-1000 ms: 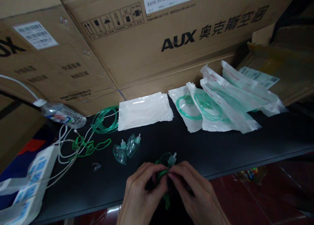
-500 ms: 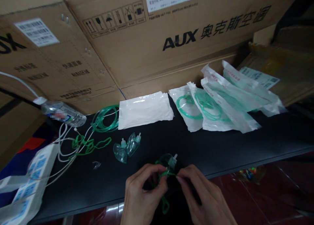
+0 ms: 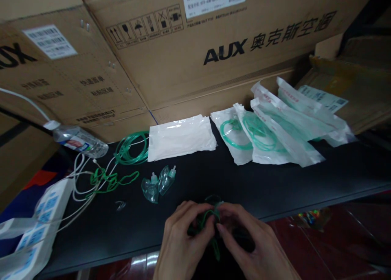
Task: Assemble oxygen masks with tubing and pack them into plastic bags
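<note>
Close to the table's front edge, my left hand [image 3: 187, 233] is closed around a clear green oxygen mask [image 3: 213, 199], mostly hidden by the fingers. A green elastic strap [image 3: 216, 249] runs through the grip and hangs in a loop below. My right hand [image 3: 249, 235] meets it from the other side, index finger and thumb curled at the mask near its connector; their exact contact is hidden. Two similar masks, a left one [image 3: 150, 189] and a right one [image 3: 166, 179], lie beyond my left hand. Loose green straps [image 3: 111, 180] lie farther left.
White pouches [image 3: 182, 139] lie at the back beside coiled green tubing [image 3: 131, 148]. Several packets with tubing [image 3: 265, 135] spread right. A power strip [image 3: 45, 219], white cables and a water bottle [image 3: 80, 141] occupy the left. Large cartons [image 3: 171, 64] stand behind.
My right hand has moved left and closer to my left hand, now at the mask. The mask has come lower and is more covered by my fingers. The strap loop has shifted slightly right.
</note>
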Motion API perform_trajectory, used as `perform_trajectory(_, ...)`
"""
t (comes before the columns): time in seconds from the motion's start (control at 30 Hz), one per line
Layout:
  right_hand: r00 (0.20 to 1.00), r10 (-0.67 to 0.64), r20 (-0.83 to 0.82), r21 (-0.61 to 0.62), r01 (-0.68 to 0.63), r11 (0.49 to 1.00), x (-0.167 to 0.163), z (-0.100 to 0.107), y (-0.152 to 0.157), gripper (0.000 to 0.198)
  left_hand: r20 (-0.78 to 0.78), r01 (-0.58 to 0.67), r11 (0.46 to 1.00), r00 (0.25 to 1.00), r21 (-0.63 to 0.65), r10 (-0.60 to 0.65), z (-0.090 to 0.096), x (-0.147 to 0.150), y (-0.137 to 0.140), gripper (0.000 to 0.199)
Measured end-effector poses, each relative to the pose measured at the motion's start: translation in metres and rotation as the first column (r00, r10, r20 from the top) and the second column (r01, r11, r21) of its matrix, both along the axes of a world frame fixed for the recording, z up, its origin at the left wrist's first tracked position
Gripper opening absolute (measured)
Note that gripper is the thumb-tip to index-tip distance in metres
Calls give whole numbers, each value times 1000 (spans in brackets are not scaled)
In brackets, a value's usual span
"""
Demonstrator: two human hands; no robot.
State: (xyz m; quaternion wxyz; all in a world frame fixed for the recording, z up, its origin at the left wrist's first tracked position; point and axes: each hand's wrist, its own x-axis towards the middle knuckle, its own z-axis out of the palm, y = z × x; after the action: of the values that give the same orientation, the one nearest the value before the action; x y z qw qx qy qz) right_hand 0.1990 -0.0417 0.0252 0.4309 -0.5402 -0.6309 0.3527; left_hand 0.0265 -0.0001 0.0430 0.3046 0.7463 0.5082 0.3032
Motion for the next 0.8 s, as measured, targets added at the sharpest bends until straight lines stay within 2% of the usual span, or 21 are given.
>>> perform_trajectory(0.17, 999, -47, 20, 71, 45, 996, -5, -5, 0, 27, 6, -37, 999, 999, -34, 37, -8, -3, -6, 20)
perform_trajectory(0.27, 998, -58, 24, 101, 56, 993, -7, -6, 0, 20, -8, -82, 994, 997, -72, 81, -9, -4, -9, 19)
perform_trajectory(0.43, 1000, -21, 21, 78, 19, 997, -8, -2, 3, 12, -11, -123, 987, 992, -106, 122, -10, -3, -13, 13)
perform_trajectory(0.53, 1000, -11, 23, 51, 9, 999, -9, 3, 4, 15, 36, -84, 989, 995, -119, 89, -11, -4, -12, 24)
perform_trajectory(0.63, 1000, -4, 28, 40, 3, 999, -9, 4, 5, 17, 79, 40, 994, 996, -102, -32, -8, -5, -10, 45)
perform_trajectory(0.7, 999, -14, 51, 28, 12, 1000, -9, 3, 5, 17, 58, 107, 990, 993, -93, -102, -7, -6, -9, 45)
perform_trajectory(0.8, 997, -29, 65, -8, 30, 1000, -9, 2, 5, 16, 6, 118, 991, 993, -64, -118, -7, -8, -9, 36)
